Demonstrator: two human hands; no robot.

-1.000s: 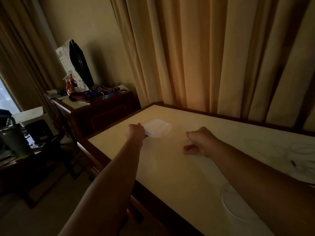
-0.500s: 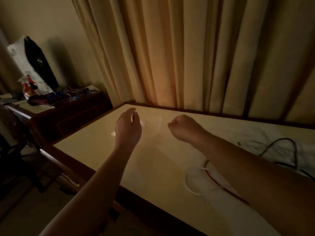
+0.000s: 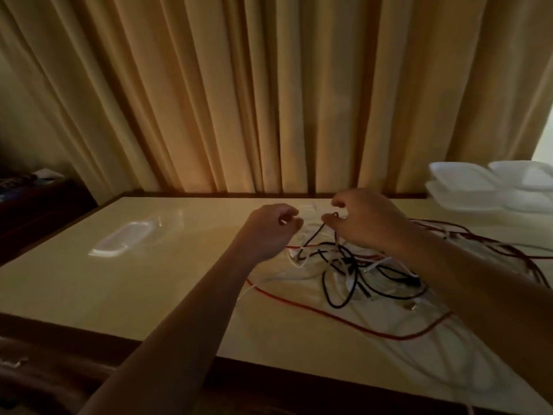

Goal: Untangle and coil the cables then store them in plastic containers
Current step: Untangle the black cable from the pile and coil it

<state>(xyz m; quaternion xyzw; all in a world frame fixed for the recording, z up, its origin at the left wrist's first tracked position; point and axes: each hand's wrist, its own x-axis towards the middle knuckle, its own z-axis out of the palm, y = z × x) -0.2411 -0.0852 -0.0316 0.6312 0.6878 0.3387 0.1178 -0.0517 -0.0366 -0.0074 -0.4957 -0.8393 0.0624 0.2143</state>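
Note:
A tangle of cables, black, white and red, lies on the cream table right of centre. One red cable loops out toward the front edge. My right hand hovers over the back of the tangle and pinches a black cable, which rises to its fingertips. Just left of it, my left hand has its fingers curled close to a white cable; whether it holds anything is unclear. A clear plastic container sits on the table to the left.
Several white containers are stacked at the table's back right corner. A heavy curtain hangs directly behind the table. A dark side cabinet stands off to the left. The room is dim.
The view has swung right from the clear container to the cable tangle. My left hand let go of that container, and both hands moved right onto the tangle, the right one taking a black cable.

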